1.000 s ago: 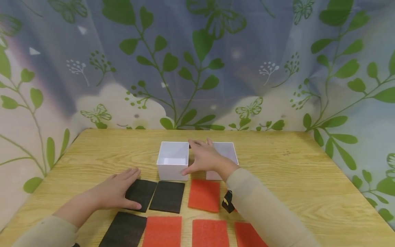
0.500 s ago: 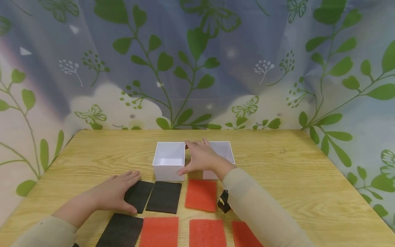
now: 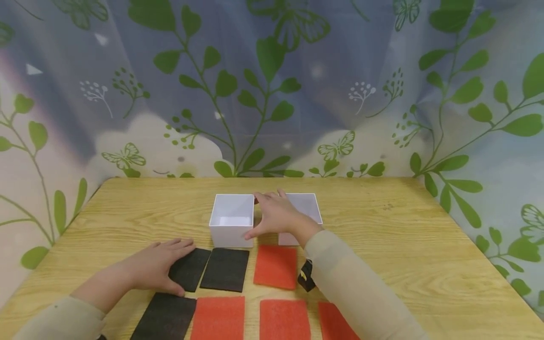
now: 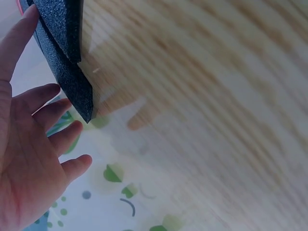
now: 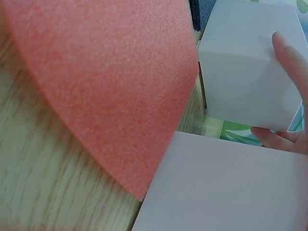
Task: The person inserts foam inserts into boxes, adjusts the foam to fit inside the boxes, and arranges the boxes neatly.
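Observation:
Two white square boxes stand side by side with their tops uncovered: a left white box point(image 3: 231, 236) and a right white box point(image 3: 307, 205). My right hand point(image 3: 278, 215) grips the left box at its right side, with the thumb on the front wall and the fingers toward the back. In the right wrist view, that thumb point(image 5: 288, 57) lies along the box's wall. My left hand point(image 3: 159, 264) has its fingers extended over the leftmost black felt-like square point(image 3: 193, 269), partly covering it. The left wrist view shows its fingers spread beside the black squares point(image 4: 72, 82).
Another black square point(image 3: 225, 269) and a red square point(image 3: 275, 267) lie before the boxes. A nearer row holds a black square point(image 3: 165, 316) and red squares point(image 3: 218, 318). A small black object point(image 3: 306, 276) shows beside the right sleeve. A patterned curtain point(image 3: 272, 94) hangs behind the wooden table point(image 3: 408, 245).
The head view has shifted slightly, so the scene sits a little farther left. Hands, boxes and squares otherwise keep nearly the same places.

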Demonstrator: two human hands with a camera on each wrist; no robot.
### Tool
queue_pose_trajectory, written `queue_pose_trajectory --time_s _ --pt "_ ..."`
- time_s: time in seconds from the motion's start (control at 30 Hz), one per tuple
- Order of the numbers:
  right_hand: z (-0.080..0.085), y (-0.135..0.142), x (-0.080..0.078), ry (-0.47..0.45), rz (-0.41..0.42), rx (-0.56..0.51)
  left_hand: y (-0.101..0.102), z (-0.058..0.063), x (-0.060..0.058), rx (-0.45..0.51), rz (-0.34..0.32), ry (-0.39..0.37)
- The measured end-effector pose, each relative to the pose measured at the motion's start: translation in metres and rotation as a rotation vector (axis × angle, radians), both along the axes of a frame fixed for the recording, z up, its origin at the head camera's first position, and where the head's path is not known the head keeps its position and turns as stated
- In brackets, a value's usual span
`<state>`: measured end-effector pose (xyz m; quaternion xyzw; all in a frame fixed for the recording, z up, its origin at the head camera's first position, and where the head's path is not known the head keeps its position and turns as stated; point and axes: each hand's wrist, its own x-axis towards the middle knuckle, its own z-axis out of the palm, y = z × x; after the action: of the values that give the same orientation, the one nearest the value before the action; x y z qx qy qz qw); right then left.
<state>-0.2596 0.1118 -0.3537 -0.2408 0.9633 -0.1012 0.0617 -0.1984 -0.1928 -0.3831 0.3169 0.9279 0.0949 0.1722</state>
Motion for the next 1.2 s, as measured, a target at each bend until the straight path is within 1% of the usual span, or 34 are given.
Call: queue_pose_trajectory --time_s 0.2,0.37,0.5,0.7,0.83,0.9,1.1,1.2 --pt "-0.0022 -0.0012 -0.0004 0.000 -0.010 -0.004 -0.0023 0.0006 0.0021 -0.007 0.008 -0.014" --pt "-0.0023 0.0008 -0.0004 0.001 -0.005 -0.010 -0.0015 0.0014 0.0013 -0.011 0.012 -0.021" --pt "-0.0007 0.0010 0.0010 -0.001 -0.001 -0.015 -0.0025 0.0003 0.0002 -0.006 0.020 -0.028" --pt "-0.0003 0.0001 0.0012 -0.003 -0.002 -0.019 -0.0062 -0.0028 -0.0009 0.008 0.020 -0.018" --pt "-0.0016 -0.0010 -0.0002 -0.001 -0.002 -0.019 -0.0083 -0.0043 -0.0013 0.016 0.005 0.013" --pt "-0.0016 -0.0013 -0.0004 -0.002 -0.004 -0.016 -0.0084 -0.0041 -0.0010 0.025 -0.013 0.038" --pt "-0.0003 -0.0009 0.0004 -0.002 -0.005 -0.013 -0.0068 -0.0010 0.0006 0.049 -0.059 0.096" --pt "-0.0005 0.0001 0.0012 -0.004 -0.006 -0.016 -0.0058 0.0010 0.0011 0.052 -0.065 0.108"
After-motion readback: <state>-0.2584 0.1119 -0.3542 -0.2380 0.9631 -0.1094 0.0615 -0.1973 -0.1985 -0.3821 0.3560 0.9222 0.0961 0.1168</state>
